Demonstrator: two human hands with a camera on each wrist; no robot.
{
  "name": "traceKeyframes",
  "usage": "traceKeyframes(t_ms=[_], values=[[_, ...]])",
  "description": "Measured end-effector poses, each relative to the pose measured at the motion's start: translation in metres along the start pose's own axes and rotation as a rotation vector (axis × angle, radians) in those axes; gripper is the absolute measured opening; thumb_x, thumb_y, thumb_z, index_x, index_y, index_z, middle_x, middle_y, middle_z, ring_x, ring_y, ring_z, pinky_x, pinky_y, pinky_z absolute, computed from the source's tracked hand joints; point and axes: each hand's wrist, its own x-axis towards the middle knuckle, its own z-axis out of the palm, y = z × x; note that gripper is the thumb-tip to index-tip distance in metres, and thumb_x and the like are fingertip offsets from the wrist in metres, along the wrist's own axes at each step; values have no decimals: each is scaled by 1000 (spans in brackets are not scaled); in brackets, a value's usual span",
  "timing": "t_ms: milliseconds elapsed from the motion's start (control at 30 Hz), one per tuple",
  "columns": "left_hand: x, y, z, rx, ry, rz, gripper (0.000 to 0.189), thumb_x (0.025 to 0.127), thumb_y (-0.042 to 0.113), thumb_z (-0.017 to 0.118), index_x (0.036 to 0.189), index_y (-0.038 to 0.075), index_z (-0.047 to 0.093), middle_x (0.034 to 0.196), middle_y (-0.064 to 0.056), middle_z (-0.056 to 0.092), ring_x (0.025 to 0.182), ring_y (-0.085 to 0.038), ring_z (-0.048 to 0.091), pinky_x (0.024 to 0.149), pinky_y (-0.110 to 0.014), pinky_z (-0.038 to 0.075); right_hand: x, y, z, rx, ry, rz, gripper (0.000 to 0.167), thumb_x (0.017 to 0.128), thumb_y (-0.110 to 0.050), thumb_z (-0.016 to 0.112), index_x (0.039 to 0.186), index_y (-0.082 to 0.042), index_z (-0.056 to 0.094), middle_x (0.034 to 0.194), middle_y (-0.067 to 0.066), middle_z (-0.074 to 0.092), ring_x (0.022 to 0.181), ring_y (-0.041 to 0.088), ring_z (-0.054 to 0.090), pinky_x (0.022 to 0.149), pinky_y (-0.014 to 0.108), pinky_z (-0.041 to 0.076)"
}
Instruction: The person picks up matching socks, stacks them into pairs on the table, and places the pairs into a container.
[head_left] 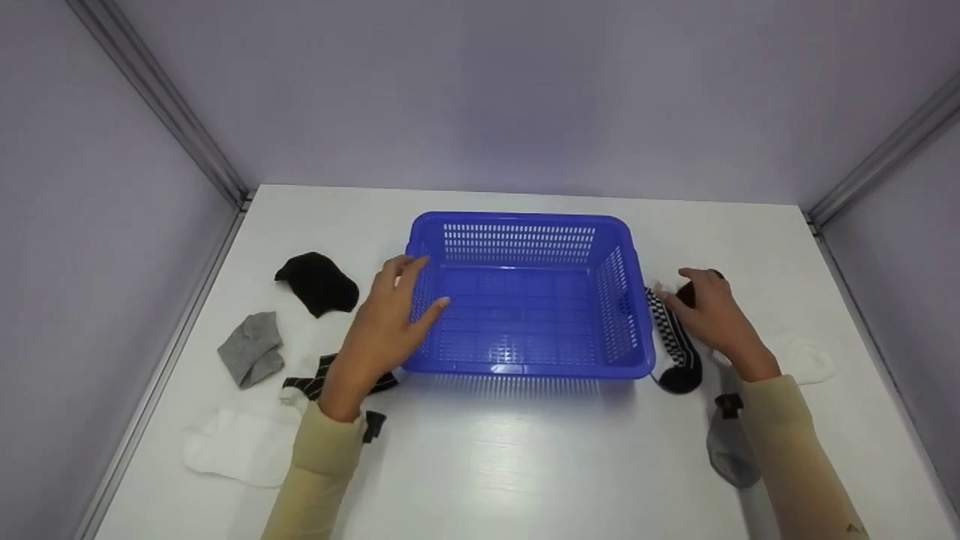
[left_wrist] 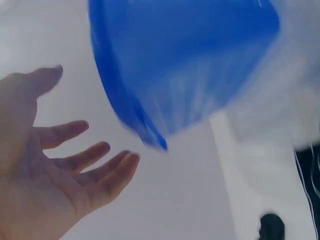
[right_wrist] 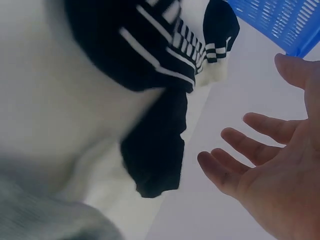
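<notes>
A blue plastic basket [head_left: 525, 369] with slotted walls stands mid-table, its inside bare. My left hand [head_left: 384, 322] is beside its left wall, fingers spread and holding nothing; the left wrist view has the hand [left_wrist: 65, 165] apart from the blue rim. Over on the right, my right hand [head_left: 709, 311] hovers above a black-and-white checkered sock [head_left: 675, 341], fingers loosely bent around air. A black sock [right_wrist: 157, 145] lies by the checkered one in the right wrist view, partly hidden under the hand in the head view.
Left of the basket lie a black sock [head_left: 319, 285], a grey sock [head_left: 253, 349], a black striped sock [head_left: 304, 386] and a white sock [head_left: 240, 450]. On the right are a grey sock [head_left: 731, 450] and a white sock [head_left: 806, 360]. Panel walls [head_left: 525, 97] enclose the table.
</notes>
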Motion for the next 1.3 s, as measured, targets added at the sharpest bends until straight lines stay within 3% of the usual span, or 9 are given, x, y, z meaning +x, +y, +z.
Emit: traceKeyframes(t_ms=[167, 333, 433, 600, 700, 833, 900, 1100, 1300], values=[[-6, 43, 18, 106, 107, 204, 55, 104, 36, 66, 148, 4, 55, 155, -23, 46, 147, -40, 46, 118, -54, 46, -8, 2, 1, 19, 26, -19, 75, 108, -44, 55, 152, 14, 38, 155, 41, 38, 148, 59, 31, 119, 74, 27], [-12, 81, 39, 135, 112, 341, 45, 105, 34, 66, 140, 7, 62, 151, -18, 52, 144, -35, 50, 117, -48, 48, -17, 1, 3, 37, 68, -33, 66, 108, -40, 58, 146, 13, 48, 149, 38, 47, 143, 57, 40, 117, 73, 30], [-20, 109, 57, 199, 95, 489, 40, 105, 37, 63, 136, 12, 65, 148, -13, 56, 142, -30, 53, 119, -42, 47, -20, 1, 4, 59, 102, -35, 60, 108, -38, 57, 145, 9, 51, 144, 34, 54, 137, 53, 49, 114, 70, 37], [-38, 156, 95, 258, -30, 815, 36, 110, 42, 50, 135, 22, 66, 145, -5, 61, 137, -21, 58, 118, -32, 46, -15, -2, -1, 118, 167, -76, 53, 108, -35, 59, 142, 5, 56, 132, 30, 64, 121, 47, 65, 103, 63, 52], [-42, 173, 119, 186, -177, 887, 35, 111, 41, 47, 134, 23, 68, 136, 2, 67, 125, -10, 65, 109, -21, 50, -8, -3, -2, 117, 189, -128, 47, 107, -31, 61, 137, 6, 61, 127, 31, 68, 113, 47, 70, 97, 62, 55], [-39, 182, 154, 62, -407, 760, 34, 110, 41, 51, 133, 24, 69, 128, 9, 71, 113, -1, 68, 94, -13, 53, 0, -2, -2, 97, 196, -164, 37, 105, -22, 64, 129, 6, 65, 122, 31, 71, 107, 47, 73, 93, 61, 57], [-34, 185, 174, 38, -458, 654, 34, 110, 41, 53, 133, 23, 69, 129, 9, 71, 115, -1, 67, 97, -14, 52, 3, -1, -1, 87, 185, -158, 34, 104, -18, 65, 128, 6, 66, 121, 31, 72, 106, 47, 73, 93, 61, 57], [-16, 199, 227, 109, -255, 393, 29, 106, 38, 61, 124, 18, 73, 117, 4, 74, 106, -7, 70, 90, -22, 56, 17, -3, -3, 51, 73, -110, 39, 103, -20, 65, 133, 6, 63, 129, 32, 68, 117, 51, 68, 99, 64, 54], [-6, 214, 263, 282, -28, 317, 38, 97, 39, 71, 124, 12, 67, 122, -9, 66, 108, -14, 67, 87, -24, 59, 34, -10, -4, -7, -9, -123, 43, 102, -19, 66, 136, 7, 61, 134, 32, 65, 125, 52, 62, 103, 66, 51]])
